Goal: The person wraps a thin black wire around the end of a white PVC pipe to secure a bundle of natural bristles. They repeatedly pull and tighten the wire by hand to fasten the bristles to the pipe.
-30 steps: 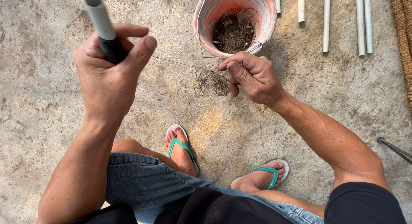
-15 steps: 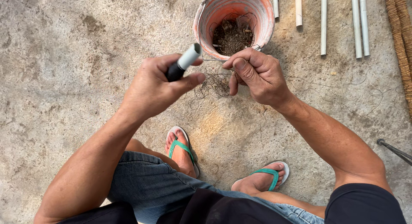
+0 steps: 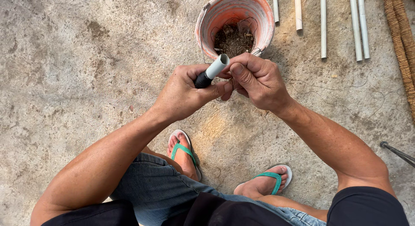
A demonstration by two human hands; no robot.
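Pipe point(image 3: 215, 69), grey-white with a black-wrapped lower part, sits gripped in the left hand point(image 3: 186, 94) above the concrete floor point(image 3: 78, 79). The right hand point(image 3: 259, 81) pinches closed beside it; what it pinches is too fine to tell. Beyond stands an orange bucket point(image 3: 259, 18) of dark debris, with pale pipes point(image 3: 323, 27) lying far right, cut off.

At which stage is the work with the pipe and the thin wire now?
In hand: the left hand grips a short white pipe with a black end, and the right hand pinches thin wire beside its tip. Whether any wire is wound on the pipe cannot be told. Left: several white pipes lie bare on the concrete past the orange bucket, and loose wire trails on the ground.
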